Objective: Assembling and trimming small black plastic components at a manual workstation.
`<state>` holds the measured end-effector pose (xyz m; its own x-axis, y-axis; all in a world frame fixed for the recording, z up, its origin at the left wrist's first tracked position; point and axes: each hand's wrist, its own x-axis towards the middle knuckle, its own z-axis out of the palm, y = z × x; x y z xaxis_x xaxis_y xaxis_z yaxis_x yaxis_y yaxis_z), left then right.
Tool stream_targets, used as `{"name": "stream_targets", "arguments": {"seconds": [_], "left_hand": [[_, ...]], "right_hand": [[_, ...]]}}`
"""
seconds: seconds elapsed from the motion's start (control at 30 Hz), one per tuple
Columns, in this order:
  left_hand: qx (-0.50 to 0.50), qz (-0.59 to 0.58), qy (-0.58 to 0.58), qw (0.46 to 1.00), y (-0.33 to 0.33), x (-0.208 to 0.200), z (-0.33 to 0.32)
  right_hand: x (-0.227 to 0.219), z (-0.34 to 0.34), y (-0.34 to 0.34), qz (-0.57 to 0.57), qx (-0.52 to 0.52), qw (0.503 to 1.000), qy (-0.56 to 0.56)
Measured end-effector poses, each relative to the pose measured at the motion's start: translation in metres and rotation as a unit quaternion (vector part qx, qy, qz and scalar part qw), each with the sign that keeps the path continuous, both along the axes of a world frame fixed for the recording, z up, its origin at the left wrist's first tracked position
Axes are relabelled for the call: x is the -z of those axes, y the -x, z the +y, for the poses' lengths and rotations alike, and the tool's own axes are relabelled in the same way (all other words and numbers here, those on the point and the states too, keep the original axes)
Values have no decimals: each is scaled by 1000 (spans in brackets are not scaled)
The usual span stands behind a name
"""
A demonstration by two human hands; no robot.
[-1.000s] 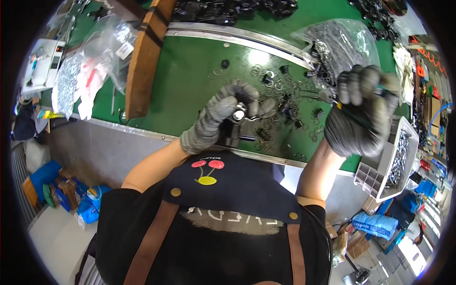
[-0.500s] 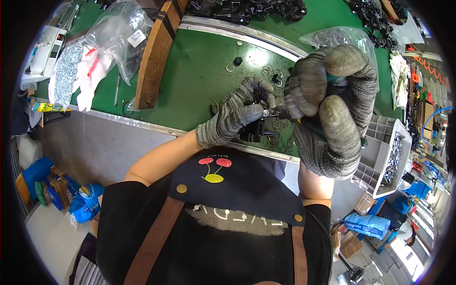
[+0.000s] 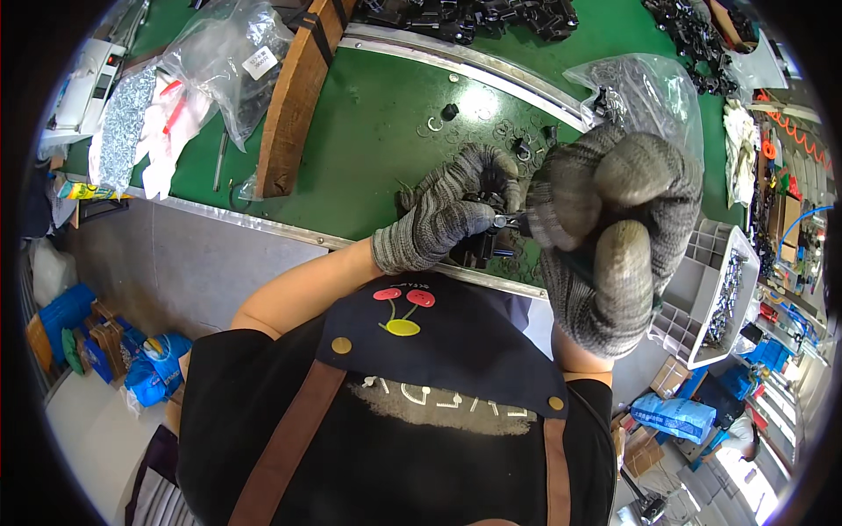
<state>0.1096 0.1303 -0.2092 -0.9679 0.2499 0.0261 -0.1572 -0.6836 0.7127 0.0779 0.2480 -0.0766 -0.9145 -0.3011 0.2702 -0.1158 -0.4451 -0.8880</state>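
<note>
My gloved left hand (image 3: 436, 215) is closed around a small black part (image 3: 476, 248) at the table's near edge. A shiny metal pin end (image 3: 500, 222) sticks out beside the thumb. To the right, my gloved right hand (image 3: 618, 232) is closed around a hand tool that looks like pliers. Its dark tip (image 3: 519, 224) points left and meets the part at the pin, though I cannot tell how firmly. The fingers cover most of the tool. Thin metal rings (image 3: 435, 124) and small black pieces (image 3: 450, 112) lie on the green tabletop (image 3: 351, 149) beyond my hands.
A wooden block (image 3: 294, 114) stands on the left, near a clear plastic bag (image 3: 230, 79). Black parts (image 3: 474, 17) are heaped at the back. Another clear bag (image 3: 662, 83) lies behind my right hand. A grey bin (image 3: 702, 351) holding small metal pieces is at the right.
My right hand has come down slightly in the picture and its fingers sit closer together. The left hand keeps its hold on the black part; the whole view has shifted slightly.
</note>
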Motion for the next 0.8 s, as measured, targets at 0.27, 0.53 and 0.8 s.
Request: {"name": "stream_targets", "arguments": {"seconds": [0.27, 0.53, 0.8], "left_hand": [[-5, 59, 119, 991, -1, 14, -5], [-57, 232, 309, 921, 13, 51, 6], [-77, 20, 71, 994, -6, 53, 7]], "right_hand": [[13, -6, 15, 140, -73, 987, 40], [18, -9, 19, 245, -33, 966, -71], [22, 5, 31, 204, -72, 976, 1]]}}
